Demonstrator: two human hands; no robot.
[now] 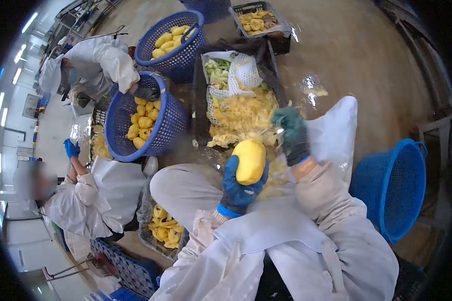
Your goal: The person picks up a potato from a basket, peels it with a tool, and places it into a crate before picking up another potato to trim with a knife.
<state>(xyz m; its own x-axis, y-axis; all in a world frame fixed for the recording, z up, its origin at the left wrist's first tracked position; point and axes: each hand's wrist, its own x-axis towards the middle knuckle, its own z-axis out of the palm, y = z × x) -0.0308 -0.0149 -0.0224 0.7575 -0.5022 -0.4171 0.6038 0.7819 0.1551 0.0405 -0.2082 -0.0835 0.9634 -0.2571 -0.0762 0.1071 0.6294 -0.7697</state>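
A peeled yellow mango [250, 161] stands out in my left hand [242, 188], whose blue-gloved fingers wrap its lower part. Just beyond it to the right, my right hand [292, 133] in a dark green glove is closed around a peeler [274, 131], a thin metal tool smeared by motion. The peeler's tip points toward the fruit, with a small gap between them in this view. Below both hands spreads my white apron [271, 220]. Yellow peel shavings [246, 113] are heaped in the black crate [200, 108] ahead of me.
Blue baskets hold yellow fruit: one basket [173, 128] near, another basket [193, 55] farther off. A blue basket [386, 190] stands at my right. Two co-workers in white, one person [93, 62] and another person [98, 195], are at left. A crate of peels [163, 231] lies by my left leg.
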